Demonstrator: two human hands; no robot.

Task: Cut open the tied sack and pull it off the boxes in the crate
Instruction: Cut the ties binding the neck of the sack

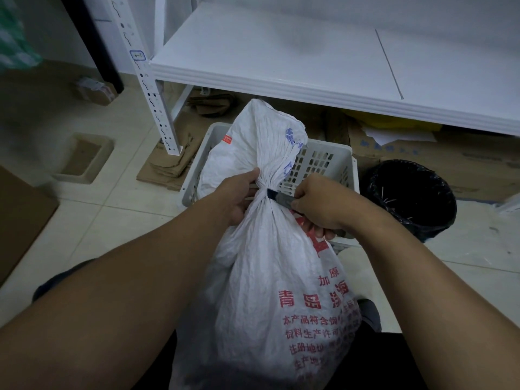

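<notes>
The sack (264,277) is gripped at its tied neck by the left hand (239,197). What seems a knife (277,196), blade at the tie, is held by the right hand (323,205). The sack is stood on the floor, against the crate (334,157).

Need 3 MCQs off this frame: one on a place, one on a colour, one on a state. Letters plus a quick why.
1. Where is the tip of the utility knife?
A. at the tied neck of the sack
B. at the sack's bottom
C. well away from the sack

2. The large print low on the sack is:
A. green
B. red
C. black

3. The sack's neck is:
A. cut open
B. untied and spread
C. tied shut

Answers:
1 A, the right hand holds the knife with its tip against the neck.
2 B, the characters are red on white.
3 C, the neck is bunched tight, and the left hand grips it.
</notes>
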